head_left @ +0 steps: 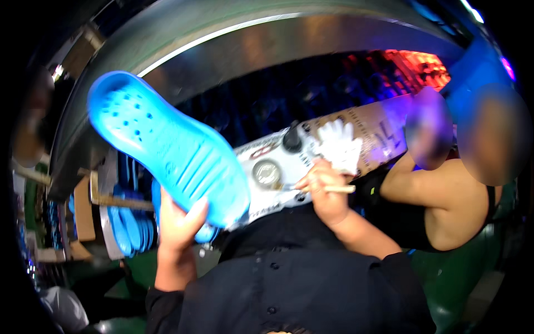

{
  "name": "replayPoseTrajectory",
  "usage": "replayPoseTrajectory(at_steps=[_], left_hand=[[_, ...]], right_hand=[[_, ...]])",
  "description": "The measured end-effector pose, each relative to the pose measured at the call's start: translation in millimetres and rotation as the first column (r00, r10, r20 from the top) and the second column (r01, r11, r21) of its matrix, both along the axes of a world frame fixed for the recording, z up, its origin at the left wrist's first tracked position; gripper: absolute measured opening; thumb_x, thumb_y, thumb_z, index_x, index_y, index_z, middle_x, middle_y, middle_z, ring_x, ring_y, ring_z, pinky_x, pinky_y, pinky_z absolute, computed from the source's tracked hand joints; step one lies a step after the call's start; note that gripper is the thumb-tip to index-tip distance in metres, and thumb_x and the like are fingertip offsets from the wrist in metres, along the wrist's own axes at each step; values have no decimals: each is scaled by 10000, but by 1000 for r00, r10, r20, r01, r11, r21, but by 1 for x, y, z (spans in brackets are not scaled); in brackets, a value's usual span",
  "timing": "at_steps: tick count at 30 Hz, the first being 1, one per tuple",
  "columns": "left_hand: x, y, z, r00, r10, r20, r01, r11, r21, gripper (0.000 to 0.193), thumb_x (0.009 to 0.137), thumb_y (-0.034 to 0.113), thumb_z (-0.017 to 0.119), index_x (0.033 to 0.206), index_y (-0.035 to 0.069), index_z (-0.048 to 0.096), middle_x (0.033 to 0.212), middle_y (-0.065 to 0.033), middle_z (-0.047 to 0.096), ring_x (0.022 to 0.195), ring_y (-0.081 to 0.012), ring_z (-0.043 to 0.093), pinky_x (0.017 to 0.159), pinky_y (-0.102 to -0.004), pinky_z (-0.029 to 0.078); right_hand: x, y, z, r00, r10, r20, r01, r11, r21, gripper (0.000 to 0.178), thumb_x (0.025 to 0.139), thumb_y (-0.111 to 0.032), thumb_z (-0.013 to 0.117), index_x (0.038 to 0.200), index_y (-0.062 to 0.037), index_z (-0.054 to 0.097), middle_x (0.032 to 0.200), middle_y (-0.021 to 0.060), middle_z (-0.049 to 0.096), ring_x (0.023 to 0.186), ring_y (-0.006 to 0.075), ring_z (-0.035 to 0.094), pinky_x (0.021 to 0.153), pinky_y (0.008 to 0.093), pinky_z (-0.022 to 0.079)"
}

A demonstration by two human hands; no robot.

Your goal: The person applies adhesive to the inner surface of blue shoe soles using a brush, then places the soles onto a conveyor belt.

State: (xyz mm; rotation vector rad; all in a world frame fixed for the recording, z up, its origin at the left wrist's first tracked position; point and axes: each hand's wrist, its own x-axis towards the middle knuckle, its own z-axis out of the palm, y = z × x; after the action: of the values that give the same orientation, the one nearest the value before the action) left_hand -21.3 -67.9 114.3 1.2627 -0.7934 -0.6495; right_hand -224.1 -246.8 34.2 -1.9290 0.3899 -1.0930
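My left hand is closed on the edge of a large blue shoe sole, its thumb on the near face. The sole tilts up to the left; small dark dots cluster at its far end and ridges cross its middle. In my right hand is a thin brush with a pale wooden handle, pinched between the fingers. Its tip points left, beside a small round container with something pale inside. Whether the tip touches the container, I cannot tell.
Beyond the container stand a dark pot and a white glove on a printed cardboard surface. A metal machine edge arches across the back, with red light at right. A co-worker sits close right. Blue soles fill a box at left.
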Motion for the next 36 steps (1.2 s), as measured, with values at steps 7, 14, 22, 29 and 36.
replayPoseTrajectory(at_steps=[7, 14, 22, 29, 36], left_hand=[[-48, -128, 74, 555, -804, -216, 830, 514, 219, 870, 707, 179, 684, 1401, -40, 208, 1094, -179, 570, 479, -99, 572, 400, -200, 467], [-108, -347, 151, 801, -489, -345, 380, 861, -338, 449, 858, 196, 640, 1173, -60, 450, 1057, -217, 584, 936, -278, 635, 709, -269, 552], [-60, -210, 44, 956, -287, 67, 294, 944, -147, 350, 895, 140, 566, 1202, -14, 493, 771, -77, 535, 651, -138, 520, 668, -314, 517], [73, 50, -90, 562, 371, 739, -669, 729, 143, 385, 808, 0, 527, 1192, -12, 536, 1173, -142, 546, 1076, -226, 531, 898, -314, 428], [125, 193, -172, 574, -88, 814, -733, 389, 558, 503, 734, 106, 579, 1215, 8, 473, 1032, -236, 597, 940, -388, 579, 825, -432, 458]], right_hand=[[-40, -17, -23, 970, -227, 85, 215, 967, 137, 223, 864, -91, 546, 672, -24, 639, 634, 87, 603, 702, 260, 571, 715, 370, 438], [-69, -29, -9, 972, -234, -23, 235, 962, 138, 322, 915, -143, 483, 666, -10, 638, 592, 70, 596, 589, 209, 545, 763, 338, 438], [-75, -37, -31, 981, -196, -9, 192, 954, 231, 310, 926, -122, 481, 691, 11, 632, 644, 92, 614, 625, 202, 556, 660, 312, 429], [-50, -30, -41, 994, -98, -50, 110, 921, 373, 280, 923, -125, 501, 724, 11, 644, 643, 82, 581, 642, 177, 561, 618, 295, 429], [-12, -14, -42, 991, 83, -102, -15, 843, 538, 296, 958, -177, 465, 804, 1, 644, 756, 61, 631, 727, 118, 577, 683, 257, 461]])
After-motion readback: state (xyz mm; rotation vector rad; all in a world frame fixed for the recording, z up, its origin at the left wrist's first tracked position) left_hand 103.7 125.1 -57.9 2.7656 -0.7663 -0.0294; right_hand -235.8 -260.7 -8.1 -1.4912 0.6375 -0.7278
